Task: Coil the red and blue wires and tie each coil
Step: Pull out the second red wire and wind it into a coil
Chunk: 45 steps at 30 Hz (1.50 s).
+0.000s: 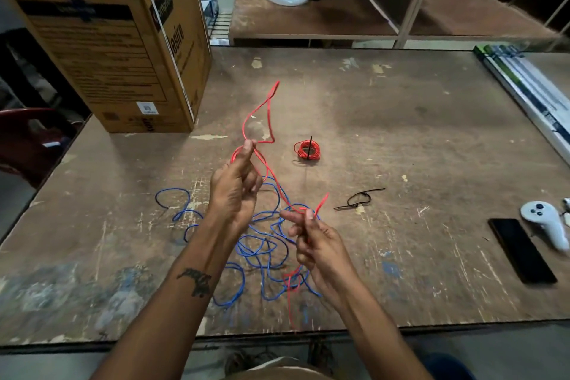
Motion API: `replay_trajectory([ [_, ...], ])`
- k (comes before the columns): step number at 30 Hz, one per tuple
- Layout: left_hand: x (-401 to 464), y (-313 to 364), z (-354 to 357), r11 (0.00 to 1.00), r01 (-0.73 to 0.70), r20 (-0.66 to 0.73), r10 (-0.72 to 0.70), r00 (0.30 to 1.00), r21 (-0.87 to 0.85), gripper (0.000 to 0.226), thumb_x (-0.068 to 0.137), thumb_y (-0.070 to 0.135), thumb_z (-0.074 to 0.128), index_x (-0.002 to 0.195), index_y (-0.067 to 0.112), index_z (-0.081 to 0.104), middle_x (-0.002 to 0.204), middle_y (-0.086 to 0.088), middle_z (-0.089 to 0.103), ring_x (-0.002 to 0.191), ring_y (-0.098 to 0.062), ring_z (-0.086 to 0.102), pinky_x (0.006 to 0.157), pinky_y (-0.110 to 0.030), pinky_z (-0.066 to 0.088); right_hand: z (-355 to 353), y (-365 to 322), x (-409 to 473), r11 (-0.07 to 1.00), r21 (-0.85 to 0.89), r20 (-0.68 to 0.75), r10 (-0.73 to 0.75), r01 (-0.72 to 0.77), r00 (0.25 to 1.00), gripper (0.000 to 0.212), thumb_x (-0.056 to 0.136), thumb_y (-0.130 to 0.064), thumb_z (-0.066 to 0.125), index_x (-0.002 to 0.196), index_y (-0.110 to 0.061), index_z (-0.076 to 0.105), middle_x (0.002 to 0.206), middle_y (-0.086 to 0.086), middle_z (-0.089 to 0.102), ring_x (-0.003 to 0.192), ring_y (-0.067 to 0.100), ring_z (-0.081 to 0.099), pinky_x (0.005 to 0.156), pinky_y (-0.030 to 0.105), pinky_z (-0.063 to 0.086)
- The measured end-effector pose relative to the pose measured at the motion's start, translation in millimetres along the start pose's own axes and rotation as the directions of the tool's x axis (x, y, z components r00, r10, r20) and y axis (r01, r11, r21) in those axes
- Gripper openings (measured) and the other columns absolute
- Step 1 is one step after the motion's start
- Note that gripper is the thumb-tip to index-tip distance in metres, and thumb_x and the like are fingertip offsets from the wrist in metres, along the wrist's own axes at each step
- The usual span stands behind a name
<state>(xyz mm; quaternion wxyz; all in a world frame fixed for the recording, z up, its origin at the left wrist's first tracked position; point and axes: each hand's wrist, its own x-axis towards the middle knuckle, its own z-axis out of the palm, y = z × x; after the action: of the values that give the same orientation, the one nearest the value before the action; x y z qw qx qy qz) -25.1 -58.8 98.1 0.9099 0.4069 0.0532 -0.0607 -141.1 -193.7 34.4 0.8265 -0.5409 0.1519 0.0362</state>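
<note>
Red wire [267,120] is pinched high by the left hand [236,191] and lower by the right hand [314,241], above loose blue wire [259,244] sprawled on the counter [416,139]; a tied red coil [307,149] is seen beyond.

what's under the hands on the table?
A loose tangle of blue wire lies on the table beneath both hands, left hand and right hand, which hold red wire. The forearms cover part of the tangle.
</note>
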Motion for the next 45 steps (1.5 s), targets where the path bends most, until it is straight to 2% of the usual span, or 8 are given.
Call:
replay_trajectory([
  [4, -24.5, -31.9, -10.4, 0.981, 0.06, -0.13, -0.037, 0.991, 0.183, 0.037, 0.103, 0.041, 0.065, 0.087, 0.013, 0.084, 0.066, 0.004, 0.046, 0.04, -0.004, 0.025, 0.05, -0.029, 0.018, 3.3, -7.9, 2.5, 0.867, -0.46, -0.016, -0.223, 0.19, 0.975, 0.062, 0.11, -0.053, 0.044, 0.079, -0.003, 0.066, 0.054, -0.009, 0.048, 0.049, 0.005, 0.037, 0.055, 0.025, 0.032],
  [10, -63.2, -71.0, -25.9, 0.968, 0.172, -0.179, -0.14, 0.974, 0.185, 0.036, 0.109, 0.03, 0.054, 0.105, 0.001, 0.075, 0.053, 0.01, 0.021, 0.041, -0.004, 0.017, 0.05, -0.03, 0.014, -5.0, -16.2, 4.6, 0.695, -0.68, 0.032, -0.287, 0.232, 0.957, 0.042, 0.113, -0.051, 0.04, 0.101, -0.027, 0.073, 0.058, -0.015, 0.047, 0.058, 0.003, 0.041, 0.062, 0.032, 0.036],
  [20, -88.3, -86.0, -9.2, 0.962, 0.23, -0.138, -0.21, 0.968, 0.151, 0.017, 0.095, 0.022, 0.072, 0.087, 0.012, 0.061, 0.059, 0.002, 0.029, 0.04, -0.006, 0.023, 0.048, -0.027, 0.021, -0.2, -13.3, 5.3, 0.659, -0.695, 0.04, -0.365, 0.288, 0.93, 0.039, 0.11, -0.059, 0.041, 0.137, -0.049, 0.066, 0.119, -0.005, 0.079, 0.112, 0.009, 0.073, 0.099, 0.048, 0.057],
  [25, -81.6, -84.4, -8.0, 0.968, 0.217, -0.17, -0.194, 0.966, 0.127, 0.027, 0.097, 0.015, 0.07, 0.074, 0.018, 0.057, 0.048, 0.009, 0.027, 0.037, -0.004, 0.022, 0.045, -0.025, 0.021, -7.9, -21.0, -2.1, 0.593, -0.75, 0.09, -0.346, 0.292, 0.934, 0.039, 0.111, -0.054, 0.039, 0.114, -0.034, 0.073, 0.068, -0.021, 0.065, 0.065, 0.002, 0.062, 0.07, 0.036, 0.053],
  [31, -66.2, -84.7, -14.0, 0.942, 0.063, -0.249, 0.022, 0.968, 0.328, 0.02, 0.086, 0.018, 0.083, 0.078, 0.019, 0.065, 0.062, 0.004, 0.041, 0.05, -0.006, 0.029, 0.05, -0.028, 0.027, -1.7, -15.3, -1.0, 0.784, -0.568, -0.255, -0.459, 0.252, 0.851, 0.007, 0.097, -0.027, 0.077, 0.098, -0.021, 0.074, 0.093, -0.009, 0.078, 0.086, 0.007, 0.073, 0.086, 0.04, 0.06],
  [36, -65.4, -89.6, -17.0, 0.906, -0.076, -0.153, 0.153, 0.976, 0.417, 0.028, 0.08, 0.013, 0.087, 0.097, -0.003, 0.072, 0.084, -0.004, 0.073, 0.08, -0.013, 0.065, 0.075, -0.03, 0.053, 1.1, -22.3, -3.5, 0.658, -0.705, -0.214, -0.552, 0.264, 0.806, 0.002, 0.095, -0.026, 0.079, 0.096, -0.027, 0.077, 0.095, -0.009, 0.076, 0.086, 0.005, 0.072, 0.08, 0.036, 0.06],
  [42, -70.0, -66.7, -21.9, 0.44, -0.472, 0.391, 0.267, 0.881, 0.764, 0.012, 0.081, 0.008, 0.083, 0.087, 0.015, 0.075, 0.053, 0.013, 0.041, 0.049, -0.002, 0.028, 0.051, -0.016, 0.025, -10.4, -38.9, 1.6, 0.514, -0.808, -0.14, -0.642, 0.288, 0.754, 0.002, 0.096, -0.021, 0.078, 0.097, -0.021, 0.079, 0.093, -0.004, 0.072, 0.086, 0.012, 0.071, 0.082, 0.037, 0.057],
  [45, -73.7, -61.4, -26.9, 0.467, -0.458, 0.443, 0.15, 0.884, 0.756, 0.01, 0.077, 0.016, 0.084, 0.083, 0.017, 0.075, 0.053, 0.002, 0.034, 0.052, -0.005, 0.025, 0.051, -0.025, 0.025, -27.8, -49.1, 12.5, 0.376, -0.893, -0.099, -0.702, 0.249, 0.705, 0.007, 0.094, -0.013, 0.078, 0.097, -0.019, 0.079, 0.095, 0.003, 0.07, 0.088, 0.022, 0.069, 0.083, 0.037, 0.054],
])
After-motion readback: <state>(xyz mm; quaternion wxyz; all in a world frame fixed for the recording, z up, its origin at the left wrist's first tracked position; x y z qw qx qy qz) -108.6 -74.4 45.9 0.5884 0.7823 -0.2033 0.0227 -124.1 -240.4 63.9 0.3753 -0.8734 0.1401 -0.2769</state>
